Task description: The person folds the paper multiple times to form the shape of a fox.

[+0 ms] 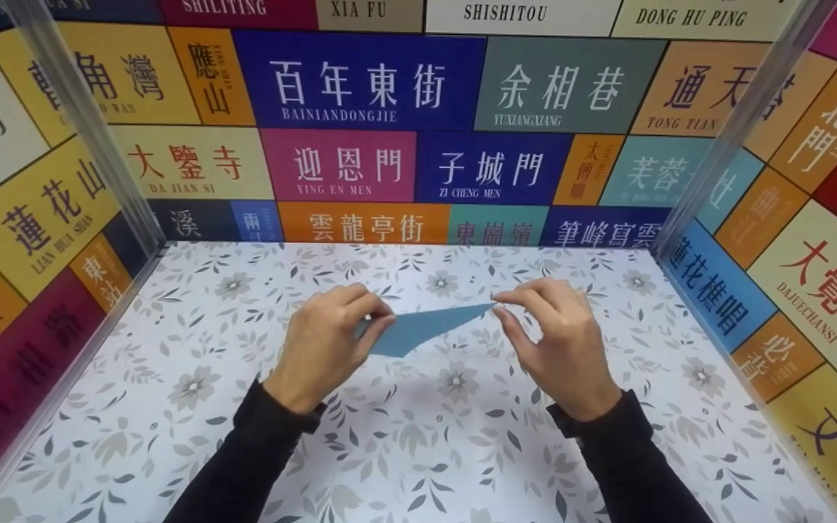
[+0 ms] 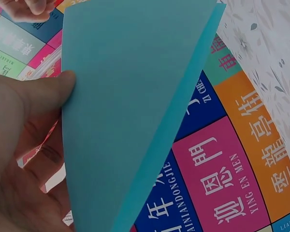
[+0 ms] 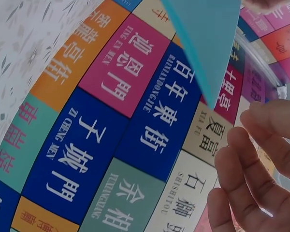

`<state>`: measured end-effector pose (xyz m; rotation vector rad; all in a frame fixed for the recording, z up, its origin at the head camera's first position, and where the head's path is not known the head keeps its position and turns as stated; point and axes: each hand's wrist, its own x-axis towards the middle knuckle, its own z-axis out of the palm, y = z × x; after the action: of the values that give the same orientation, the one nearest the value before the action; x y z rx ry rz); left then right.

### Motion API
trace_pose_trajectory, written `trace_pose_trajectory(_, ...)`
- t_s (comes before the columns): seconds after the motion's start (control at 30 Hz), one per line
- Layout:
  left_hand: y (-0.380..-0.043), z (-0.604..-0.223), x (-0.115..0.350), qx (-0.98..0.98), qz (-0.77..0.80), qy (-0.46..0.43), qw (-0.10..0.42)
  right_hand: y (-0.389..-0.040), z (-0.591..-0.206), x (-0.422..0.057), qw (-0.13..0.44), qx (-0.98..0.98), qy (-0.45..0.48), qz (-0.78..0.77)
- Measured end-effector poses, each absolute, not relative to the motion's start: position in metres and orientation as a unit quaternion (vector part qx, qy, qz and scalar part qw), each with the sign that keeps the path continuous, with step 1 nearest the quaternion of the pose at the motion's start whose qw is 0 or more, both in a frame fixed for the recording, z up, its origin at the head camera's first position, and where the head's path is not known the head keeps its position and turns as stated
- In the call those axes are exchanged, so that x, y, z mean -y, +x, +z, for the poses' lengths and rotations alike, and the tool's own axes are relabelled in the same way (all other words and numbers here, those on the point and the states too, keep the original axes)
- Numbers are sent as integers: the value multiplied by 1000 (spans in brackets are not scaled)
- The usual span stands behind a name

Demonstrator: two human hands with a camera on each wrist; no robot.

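Note:
A folded sheet of blue paper (image 1: 426, 328), tapering to a point at the right, is held above the table. My left hand (image 1: 328, 341) pinches its left edge, the thumb lying on the near face. In the left wrist view the paper (image 2: 121, 87) shows two layers along a slanting edge. My right hand (image 1: 560, 334) is at the pointed end, thumb and forefinger slightly parted. From the right wrist, the paper's tip (image 3: 210, 99) appears just off the fingertips of the right hand (image 3: 256, 164), whose fingers are loosely bent.
A white tabletop (image 1: 418, 450) with grey flower and leaf prints lies below the hands. Panels of coloured street-name blocks (image 1: 360, 83) stand at the back and both sides. Clear upright strips (image 1: 88, 123) mark the corners.

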<state>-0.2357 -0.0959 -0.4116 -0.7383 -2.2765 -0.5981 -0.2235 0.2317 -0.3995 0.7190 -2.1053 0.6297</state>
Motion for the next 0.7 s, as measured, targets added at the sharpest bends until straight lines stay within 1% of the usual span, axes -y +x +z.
trace_pose_trajectory(0.3,-228,-413,84,862,-223,-313,331,-215,-403,-207,390,830,325,233)
trace_pose_trajectory(0.5,-225,-415,76,854,-220,-334,332,-211,-411,-198,380,840,338,187)
trace_pose_trajectory(0.7,-223,-418,71,848,-223,-348,331,-208,-418,-195,371,845,343,178)
